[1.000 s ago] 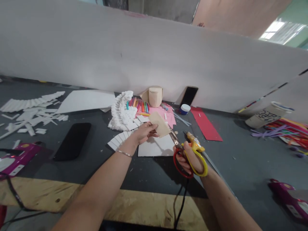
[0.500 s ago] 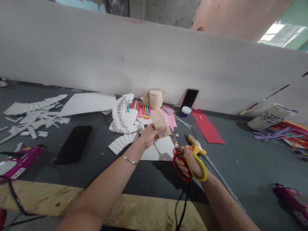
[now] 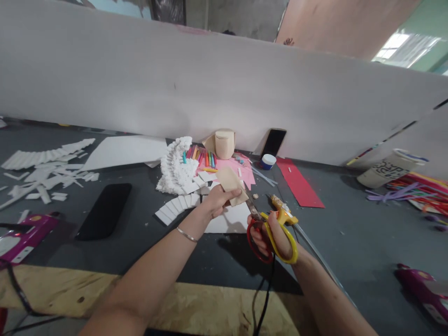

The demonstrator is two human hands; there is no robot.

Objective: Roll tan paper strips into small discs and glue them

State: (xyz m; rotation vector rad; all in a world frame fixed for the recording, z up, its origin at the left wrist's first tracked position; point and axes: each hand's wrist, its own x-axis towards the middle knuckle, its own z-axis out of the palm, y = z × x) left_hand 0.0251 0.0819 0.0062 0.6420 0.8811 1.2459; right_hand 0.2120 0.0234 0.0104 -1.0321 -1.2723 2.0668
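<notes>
Over the table (image 3: 350, 247), left hand (image 3: 219, 201) pinching card (image 3: 230, 184)

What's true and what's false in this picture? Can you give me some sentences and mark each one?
1. The right hand holds scissors with red and yellow handles. True.
2. The left hand holds a piece of tan card. True.
3. The hot glue gun sits on the red paper. False: it lies on the grey table top, beside the red paper.
4. The coloured sticks are packed in a box. False: they lie loose by the pink paper.
5. A thin bangle is on the left wrist. True.
</notes>
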